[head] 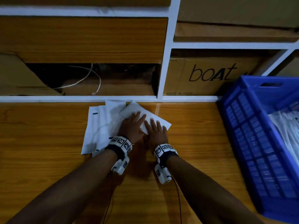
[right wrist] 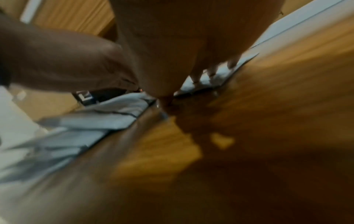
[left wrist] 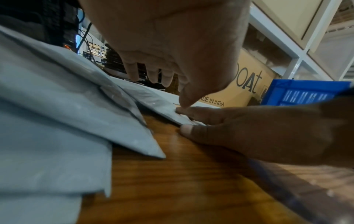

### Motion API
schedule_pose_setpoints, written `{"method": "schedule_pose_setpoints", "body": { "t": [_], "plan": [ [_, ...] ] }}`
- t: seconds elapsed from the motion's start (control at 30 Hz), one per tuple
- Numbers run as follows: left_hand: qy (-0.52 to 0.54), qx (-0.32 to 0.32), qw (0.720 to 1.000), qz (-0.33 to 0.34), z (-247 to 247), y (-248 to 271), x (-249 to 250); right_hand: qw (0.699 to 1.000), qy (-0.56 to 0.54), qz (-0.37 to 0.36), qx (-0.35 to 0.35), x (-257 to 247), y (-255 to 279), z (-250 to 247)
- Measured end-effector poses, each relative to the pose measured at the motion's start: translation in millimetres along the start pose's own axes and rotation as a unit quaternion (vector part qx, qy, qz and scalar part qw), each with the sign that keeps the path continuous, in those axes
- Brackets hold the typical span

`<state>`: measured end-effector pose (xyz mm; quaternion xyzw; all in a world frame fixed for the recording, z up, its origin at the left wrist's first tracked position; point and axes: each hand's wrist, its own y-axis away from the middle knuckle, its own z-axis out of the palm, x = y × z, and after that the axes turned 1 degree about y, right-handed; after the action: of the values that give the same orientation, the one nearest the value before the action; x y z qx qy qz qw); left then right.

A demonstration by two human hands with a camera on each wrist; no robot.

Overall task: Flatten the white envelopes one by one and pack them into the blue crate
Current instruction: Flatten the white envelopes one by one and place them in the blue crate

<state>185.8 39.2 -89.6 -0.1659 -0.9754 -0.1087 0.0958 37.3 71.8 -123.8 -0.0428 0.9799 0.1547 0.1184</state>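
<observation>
A white envelope [head: 150, 118] lies at an angle on the wooden table [head: 48, 143], beside a loose pile of white envelopes [head: 98, 126]. My left hand [head: 131, 125] and right hand [head: 156, 130] both press flat on the angled envelope, fingers straight and spread, side by side. In the left wrist view my left hand [left wrist: 168, 60] has its fingertips down on the envelope [left wrist: 153, 97], and the right hand [left wrist: 258, 130] lies next to it. The right wrist view is blurred; it shows fingers on the envelope [right wrist: 214, 75]. The blue crate [head: 252, 136] at the right holds white envelopes [head: 288, 135].
A white-framed shelf unit [head: 163, 70] rises along the table's back edge, with a "boAt" cardboard box [head: 202, 76] and loose white cables [head: 90, 78] in its compartments. Black cables run from both wrist cameras toward me.
</observation>
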Motion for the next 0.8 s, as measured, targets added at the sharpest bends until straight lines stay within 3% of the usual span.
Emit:
{"method": "schedule_pose_setpoints", "body": {
  "t": [0.2, 0.33, 0.57, 0.8],
  "plan": [
    [-0.01, -0.027, 0.999, 0.017, -4.5, -10.6, 8.3, 0.997, 0.068, -0.039, 0.027, 10.2, -2.1, -15.2],
    [-0.032, -0.073, 0.997, 0.021, -5.0, -11.2, 23.0, 0.995, 0.05, -0.063, 0.066, 29.4, 18.6, -30.2],
    [-0.05, -0.038, 0.995, 0.072, 5.1, 33.1, 74.0, 0.995, 0.016, -0.077, 0.061, 75.3, 101.7, -57.3],
    [-0.08, -0.036, 0.991, 0.098, 43.8, 101.4, 147.6, 0.999, -0.007, -0.022, 0.029, 100.9, 207.8, -50.9]
  ]
}}
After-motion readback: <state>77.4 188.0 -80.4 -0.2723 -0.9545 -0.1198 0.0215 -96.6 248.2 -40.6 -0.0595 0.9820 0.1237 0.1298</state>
